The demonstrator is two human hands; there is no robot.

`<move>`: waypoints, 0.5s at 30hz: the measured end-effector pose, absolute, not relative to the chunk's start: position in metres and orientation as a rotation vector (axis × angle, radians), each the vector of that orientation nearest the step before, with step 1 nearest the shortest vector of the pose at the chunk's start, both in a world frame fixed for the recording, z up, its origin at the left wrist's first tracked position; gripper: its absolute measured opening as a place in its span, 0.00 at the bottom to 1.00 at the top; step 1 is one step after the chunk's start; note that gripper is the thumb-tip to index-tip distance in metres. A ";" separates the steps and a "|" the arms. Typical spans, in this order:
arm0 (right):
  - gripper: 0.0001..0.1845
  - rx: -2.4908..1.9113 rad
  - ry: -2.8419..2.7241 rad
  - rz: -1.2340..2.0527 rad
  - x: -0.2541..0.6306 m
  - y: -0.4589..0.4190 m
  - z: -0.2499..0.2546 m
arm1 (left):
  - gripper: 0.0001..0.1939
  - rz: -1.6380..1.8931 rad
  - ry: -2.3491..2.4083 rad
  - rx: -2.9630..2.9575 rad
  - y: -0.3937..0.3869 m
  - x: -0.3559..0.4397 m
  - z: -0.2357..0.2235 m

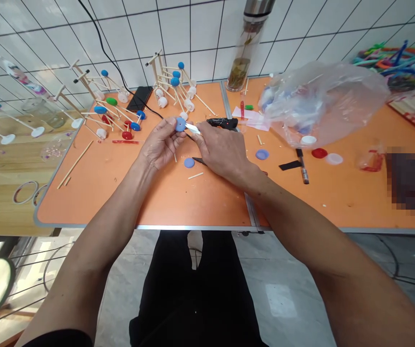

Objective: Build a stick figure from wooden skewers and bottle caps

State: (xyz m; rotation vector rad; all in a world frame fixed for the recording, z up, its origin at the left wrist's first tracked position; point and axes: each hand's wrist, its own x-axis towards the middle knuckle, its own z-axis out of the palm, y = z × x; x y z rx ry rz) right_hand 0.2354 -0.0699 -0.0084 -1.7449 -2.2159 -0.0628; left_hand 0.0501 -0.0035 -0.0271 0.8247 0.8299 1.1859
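My left hand [161, 144] pinches a blue bottle cap [180, 124] between thumb and fingers, its round face turned toward me. In my right hand [225, 149] is a pale, pointed, blade-like tool [193, 128]; its tip meets the cap's edge or lies just beside it. The tool's rear part is hidden in the fist. Under the right hand, a dark pointed metal tip [199, 160] sticks out over the table. A second blue cap [189, 163] lies below the hands, near a short wooden stick [195, 176]. Behind the right hand sits a black glue gun [224, 123].
Stick-and-cap models [175, 82] stand at the back, beside a phone [139, 99] and a black cable [102, 48]. A tall tea bottle [245, 53] stands near a plastic bag [323, 101]. Rightward lie loose caps [319, 153] and a marker-like pen [303, 168].
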 end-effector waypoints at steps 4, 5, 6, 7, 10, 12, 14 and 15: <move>0.28 -1.742 -2.232 -0.061 0.234 -0.071 -0.008 | 0.08 1.153 0.829 0.865 -0.008 0.052 -0.024; 0.29 -1.742 -2.234 -0.057 0.234 -0.072 -0.007 | 0.09 1.151 0.824 0.878 -0.008 0.052 -0.025; 0.29 -1.742 -2.234 -0.056 0.234 -0.072 -0.007 | 0.09 1.149 0.819 0.893 -0.008 0.052 -0.025; 0.29 -1.741 -2.231 -0.056 0.234 -0.072 -0.007 | 0.10 1.150 0.813 0.911 -0.008 0.053 -0.026; 0.28 -1.732 -2.227 -0.050 0.234 -0.073 -0.007 | 0.08 1.159 0.790 0.984 -0.007 0.053 -0.028; 0.27 -1.730 -2.227 -0.043 0.234 -0.073 -0.007 | 0.07 1.180 0.782 1.044 -0.007 0.054 -0.030; 0.26 -1.734 -2.223 -0.035 0.234 -0.074 -0.007 | 0.09 1.209 0.792 1.107 -0.007 0.055 -0.031; 0.26 -1.738 -2.215 -0.024 0.234 -0.074 -0.007 | 0.10 1.222 0.799 1.138 -0.007 0.055 -0.031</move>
